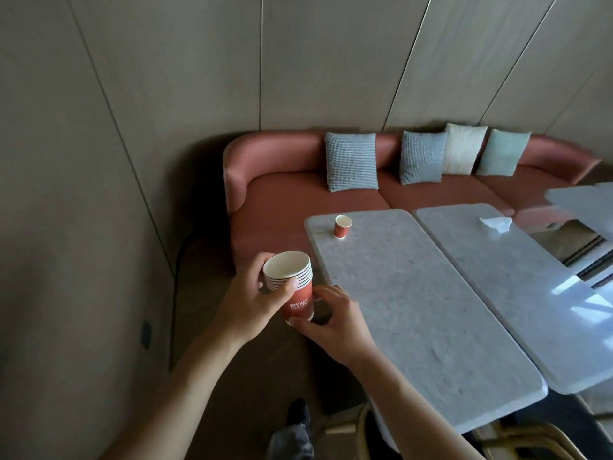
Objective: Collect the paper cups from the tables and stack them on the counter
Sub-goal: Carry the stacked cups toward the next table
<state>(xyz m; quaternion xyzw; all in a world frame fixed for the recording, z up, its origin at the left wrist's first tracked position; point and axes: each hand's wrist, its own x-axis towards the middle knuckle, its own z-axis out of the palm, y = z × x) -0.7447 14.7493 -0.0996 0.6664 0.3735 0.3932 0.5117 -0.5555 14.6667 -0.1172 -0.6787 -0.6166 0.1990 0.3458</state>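
**Head view: stack of cups held beside the table, one cup left on it**

Head view: the left hand (247, 298) grips a stack of red paper cups (292, 287) near its rims, thumb across the front and fingers curled behind. The stack is upright, slightly tilted, held in the air just off the near-left corner of the grey marble table (414, 313). The right hand (335, 322) is at the base of the stack, its thumb touching the bottom edge and its fingers curved round the lower part; they hide how firmly it holds.

A single red paper cup (342, 226) stands upright near the far-left corner of the same table, well apart from the stack. A second marble table (517, 293) sits just beside the first on the right, with a crumpled white napkin (496, 222) near its far end. Behind the tables runs a pink sofa (285, 197) with four cushions (351, 166) along its back. A shoe (298, 413) shows on the floor below.
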